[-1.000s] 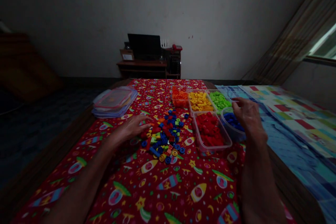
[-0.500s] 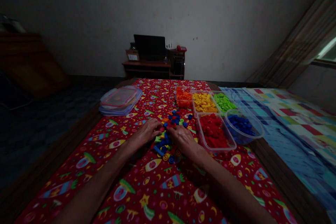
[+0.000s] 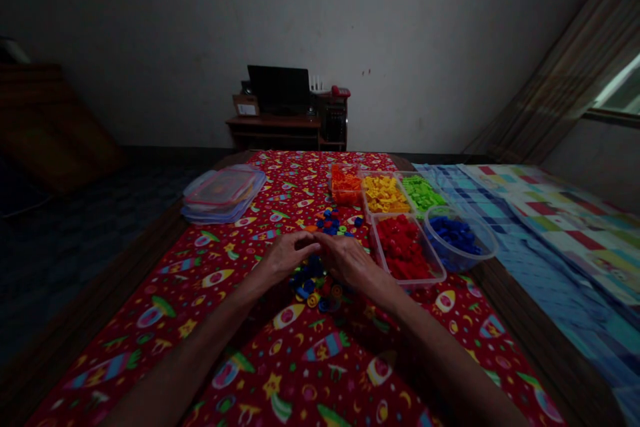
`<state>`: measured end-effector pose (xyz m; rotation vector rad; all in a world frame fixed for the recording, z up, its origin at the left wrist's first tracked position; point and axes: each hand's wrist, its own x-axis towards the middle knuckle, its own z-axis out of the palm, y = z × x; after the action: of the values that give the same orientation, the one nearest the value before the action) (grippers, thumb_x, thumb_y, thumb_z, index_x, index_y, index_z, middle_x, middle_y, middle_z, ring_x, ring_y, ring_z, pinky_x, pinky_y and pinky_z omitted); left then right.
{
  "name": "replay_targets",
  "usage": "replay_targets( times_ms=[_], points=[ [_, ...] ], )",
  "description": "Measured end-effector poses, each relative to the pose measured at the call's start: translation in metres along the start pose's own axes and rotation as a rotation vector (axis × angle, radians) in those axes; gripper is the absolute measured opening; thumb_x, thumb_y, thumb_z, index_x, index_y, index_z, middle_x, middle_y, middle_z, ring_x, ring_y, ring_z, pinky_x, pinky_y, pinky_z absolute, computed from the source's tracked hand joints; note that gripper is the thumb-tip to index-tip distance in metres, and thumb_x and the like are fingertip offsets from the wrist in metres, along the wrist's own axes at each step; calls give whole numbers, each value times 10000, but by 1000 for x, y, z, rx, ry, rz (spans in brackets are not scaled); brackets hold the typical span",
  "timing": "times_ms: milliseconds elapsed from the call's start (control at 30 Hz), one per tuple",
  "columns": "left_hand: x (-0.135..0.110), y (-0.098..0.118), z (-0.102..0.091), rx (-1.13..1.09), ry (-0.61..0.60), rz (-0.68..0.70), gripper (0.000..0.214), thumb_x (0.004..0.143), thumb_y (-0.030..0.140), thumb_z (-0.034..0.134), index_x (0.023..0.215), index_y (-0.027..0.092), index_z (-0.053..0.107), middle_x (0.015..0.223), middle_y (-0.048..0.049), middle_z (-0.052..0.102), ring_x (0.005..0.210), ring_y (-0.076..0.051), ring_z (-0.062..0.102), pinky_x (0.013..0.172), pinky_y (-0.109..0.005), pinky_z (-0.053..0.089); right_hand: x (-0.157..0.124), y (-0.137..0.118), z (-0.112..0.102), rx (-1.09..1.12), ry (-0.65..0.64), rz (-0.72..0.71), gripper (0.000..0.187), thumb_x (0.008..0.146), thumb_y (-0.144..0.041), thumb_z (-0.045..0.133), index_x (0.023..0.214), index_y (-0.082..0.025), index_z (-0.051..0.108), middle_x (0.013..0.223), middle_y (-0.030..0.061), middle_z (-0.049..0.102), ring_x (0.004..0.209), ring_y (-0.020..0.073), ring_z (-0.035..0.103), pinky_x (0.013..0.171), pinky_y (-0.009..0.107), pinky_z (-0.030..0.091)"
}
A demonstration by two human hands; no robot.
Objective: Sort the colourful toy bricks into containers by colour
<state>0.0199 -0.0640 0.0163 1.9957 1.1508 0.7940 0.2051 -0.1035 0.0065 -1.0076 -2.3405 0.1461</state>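
Note:
My left hand [image 3: 287,255] and my right hand [image 3: 351,259] meet at the fingertips above a loose pile of small plastic building pieces [image 3: 310,273]. The left thumb and fingers curve toward each other. My right hand has its fingers bent in, with the back of the hand facing me. Whatever lies between the fingertips is too small and dark to make out. Blue, yellow and other pieces show below the hands, while more blue pieces [image 3: 331,217] are scattered just beyond them. To the right stands a clear tub of red pieces [image 3: 404,250], closest to my right hand.
Behind the red tub are containers of orange pieces [image 3: 346,180], yellow pieces [image 3: 384,193] and green pieces [image 3: 423,192]. A round bowl [image 3: 487,247] holds blue pieces. Stacked lids [image 3: 223,190] lie at the left on the red patterned cloth [image 3: 280,373]. A bed [image 3: 560,247] adjoins the right side.
Both hands have risen a little from the pile, and their fingertips have come together. The view has shifted slightly to the right.

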Motion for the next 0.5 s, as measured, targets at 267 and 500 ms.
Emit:
replay_targets(
  times_ms=[267, 500],
  points=[
    [2, -8, -19, 132, 107, -39, 381, 780, 510, 522, 739, 164, 675, 717, -28, 683, 665, -171, 611, 609, -245, 461, -1, 17, -52, -116, -21, 173, 340, 866, -115, 485, 1191, -142, 581, 891, 86, 667, 756, 163, 570, 696, 265, 398],
    [5, -45, -33, 497, -13, -15, 229, 759, 340, 570, 862, 185, 704, 894, -70, 711, 840, -219, 644, 754, -292, 476, -37, 35, -133, -369, -72, 492, 185, 798, -162, 557, 935, -183, 680, 844, 70, 680, 749, 183, 602, 675, 262, 436]
  ],
)
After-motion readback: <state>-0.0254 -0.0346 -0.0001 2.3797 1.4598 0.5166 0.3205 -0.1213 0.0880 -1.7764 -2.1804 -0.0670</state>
